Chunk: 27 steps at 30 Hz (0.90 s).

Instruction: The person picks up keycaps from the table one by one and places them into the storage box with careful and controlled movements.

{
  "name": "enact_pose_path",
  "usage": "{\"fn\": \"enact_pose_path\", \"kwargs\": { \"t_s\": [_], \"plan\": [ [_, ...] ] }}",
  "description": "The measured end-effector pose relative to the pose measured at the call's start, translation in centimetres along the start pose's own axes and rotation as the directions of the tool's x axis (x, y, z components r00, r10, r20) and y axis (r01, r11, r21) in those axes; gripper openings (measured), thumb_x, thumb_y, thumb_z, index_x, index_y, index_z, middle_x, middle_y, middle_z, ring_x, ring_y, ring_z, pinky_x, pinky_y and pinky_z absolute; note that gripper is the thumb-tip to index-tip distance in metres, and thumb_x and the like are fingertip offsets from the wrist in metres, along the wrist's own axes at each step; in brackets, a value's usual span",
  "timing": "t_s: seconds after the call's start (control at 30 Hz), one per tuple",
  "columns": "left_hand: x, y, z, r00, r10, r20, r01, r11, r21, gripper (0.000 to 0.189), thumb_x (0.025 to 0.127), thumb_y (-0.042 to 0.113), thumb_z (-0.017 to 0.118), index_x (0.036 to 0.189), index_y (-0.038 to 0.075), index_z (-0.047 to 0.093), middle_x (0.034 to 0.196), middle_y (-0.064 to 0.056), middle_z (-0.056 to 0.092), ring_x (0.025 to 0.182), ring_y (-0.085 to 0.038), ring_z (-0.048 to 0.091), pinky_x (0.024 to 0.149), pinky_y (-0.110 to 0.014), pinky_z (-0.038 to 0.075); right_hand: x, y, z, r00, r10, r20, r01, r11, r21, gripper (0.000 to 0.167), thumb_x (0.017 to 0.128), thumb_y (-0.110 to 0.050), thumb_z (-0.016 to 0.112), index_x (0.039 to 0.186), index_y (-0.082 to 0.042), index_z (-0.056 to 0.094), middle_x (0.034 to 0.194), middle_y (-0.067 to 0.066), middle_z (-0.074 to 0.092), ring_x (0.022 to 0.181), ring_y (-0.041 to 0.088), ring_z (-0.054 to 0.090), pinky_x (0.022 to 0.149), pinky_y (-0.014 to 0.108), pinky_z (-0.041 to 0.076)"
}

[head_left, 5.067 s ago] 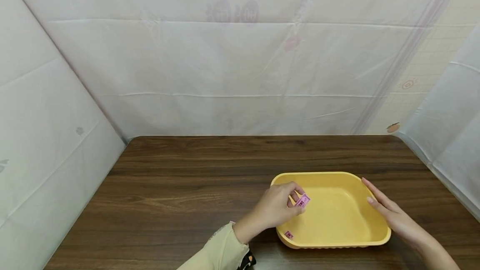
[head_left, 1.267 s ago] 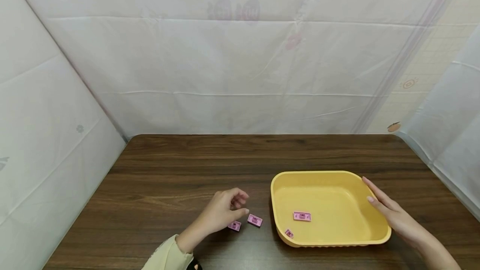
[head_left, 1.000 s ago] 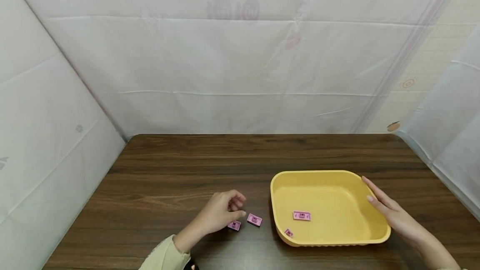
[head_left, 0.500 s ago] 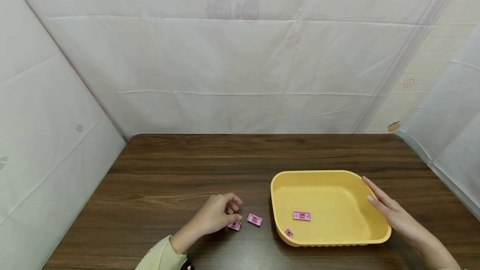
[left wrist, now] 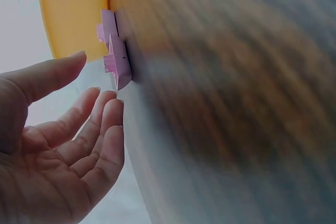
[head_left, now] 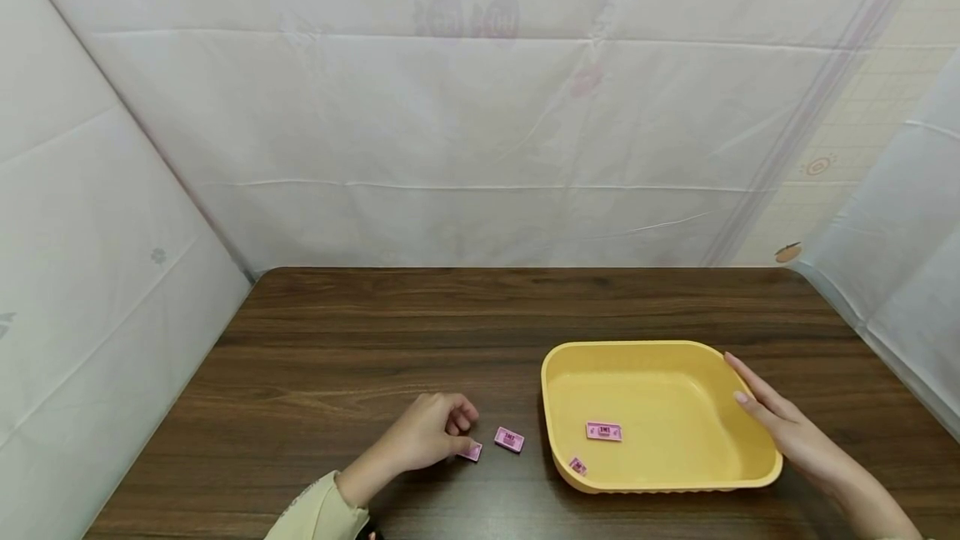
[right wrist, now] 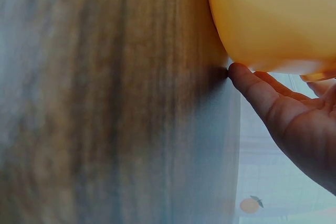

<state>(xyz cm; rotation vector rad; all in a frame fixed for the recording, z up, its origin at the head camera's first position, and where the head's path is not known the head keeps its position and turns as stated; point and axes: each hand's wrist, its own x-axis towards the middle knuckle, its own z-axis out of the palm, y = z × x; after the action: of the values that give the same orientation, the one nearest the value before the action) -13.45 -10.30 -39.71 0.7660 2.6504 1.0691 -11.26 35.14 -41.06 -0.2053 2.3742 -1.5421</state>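
My left hand [head_left: 433,432] is low over the table, thumb and fingers apart and loosely bent. Its thumb partly covers a small pink rectangular tile [head_left: 472,452] in the head view. In the left wrist view, a gap separates the fingertips from the nearer pink tile [left wrist: 118,65], which has a raised block. A second pink tile [head_left: 509,440] lies just to the right. My right hand [head_left: 787,423] holds the right wall of a yellow plastic tub [head_left: 660,486], thumb inside the rim and fingers outside. Inside lie a flat pink tile [head_left: 603,432] and a smaller-looking one [head_left: 577,466] in the near left corner.
The dark wood-grain table [head_left: 360,332] extends left of and behind the tub. A pale patterned cloth [head_left: 465,132] hangs along its back edge, with more cloth at both sides.
Over five seconds, my left hand has released a pink tile into the tub and moved left to the tiles on the table. Lately it drifts slightly left and nearer. The right hand stays put.
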Motion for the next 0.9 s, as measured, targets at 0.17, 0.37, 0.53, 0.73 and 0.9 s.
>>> {"fn": "enact_pose_path", "kwargs": {
  "t_s": [0.17,0.37,0.53,0.73,0.9],
  "plan": [
    [-0.01,-0.13,-0.04,1.0,-0.006,0.03,0.006,1.0,0.013,0.023,0.069,0.013,0.078,0.085,0.004,0.063,0.074,-0.001,0.06,0.066,-0.011,0.054,0.06,-0.02,0.043,-0.04,-0.02,0.0,1.0,-0.002,-0.007,0.002,1.0,-0.015,0.054,0.101,-0.024,0.027,0.147,-0.02,-0.003,0.146,0.028,-0.01,0.126,0.046,0.006,0.078,0.013,0.042],
    [-0.05,-0.21,-0.1,0.998,-0.005,0.06,0.005,1.0,0.002,0.024,0.069,0.015,0.078,0.084,0.004,0.063,0.074,0.0,0.06,0.066,-0.01,0.054,0.06,-0.02,0.043,-0.06,0.03,0.0,1.0,-0.015,-0.005,0.015,1.0,-0.002,0.054,0.101,-0.024,0.027,0.147,-0.019,-0.002,0.146,0.028,-0.01,0.12,-0.007,0.025,0.079,0.014,0.042],
    [-0.1,-0.21,-0.06,0.998,-0.004,0.07,0.003,1.0,0.009,0.024,0.068,0.015,0.078,0.084,0.005,0.063,0.074,0.001,0.06,0.066,-0.008,0.052,0.06,-0.02,0.042,-0.03,-0.07,0.02,1.0,-0.006,-0.004,0.006,1.0,-0.007,0.054,0.101,-0.024,0.027,0.147,-0.019,-0.003,0.146,0.028,-0.011,0.13,0.039,0.009,0.078,0.013,0.041],
    [-0.11,-0.23,0.02,0.997,-0.011,0.081,0.009,1.0,0.028,0.023,0.067,0.012,0.078,0.083,0.006,0.062,0.073,0.003,0.059,0.066,-0.008,0.051,0.059,-0.02,0.041,-0.01,-0.07,0.04,1.0,-0.01,-0.002,0.01,1.0,-0.004,0.054,0.102,-0.024,0.027,0.147,-0.018,-0.003,0.146,0.027,-0.012,0.126,0.049,0.004,0.078,0.013,0.041],
    [-0.05,-0.16,0.08,0.996,-0.021,0.088,0.017,0.999,0.049,0.022,0.066,0.009,0.078,0.083,0.007,0.063,0.072,0.004,0.058,0.065,-0.006,0.05,0.059,-0.02,0.04,-0.05,-0.02,0.05,1.0,-0.028,-0.004,0.028,1.0,-0.002,0.054,0.101,-0.023,0.027,0.147,-0.017,-0.002,0.145,0.029,-0.011,0.125,0.0,0.024,0.079,0.013,0.041]
  ]
}}
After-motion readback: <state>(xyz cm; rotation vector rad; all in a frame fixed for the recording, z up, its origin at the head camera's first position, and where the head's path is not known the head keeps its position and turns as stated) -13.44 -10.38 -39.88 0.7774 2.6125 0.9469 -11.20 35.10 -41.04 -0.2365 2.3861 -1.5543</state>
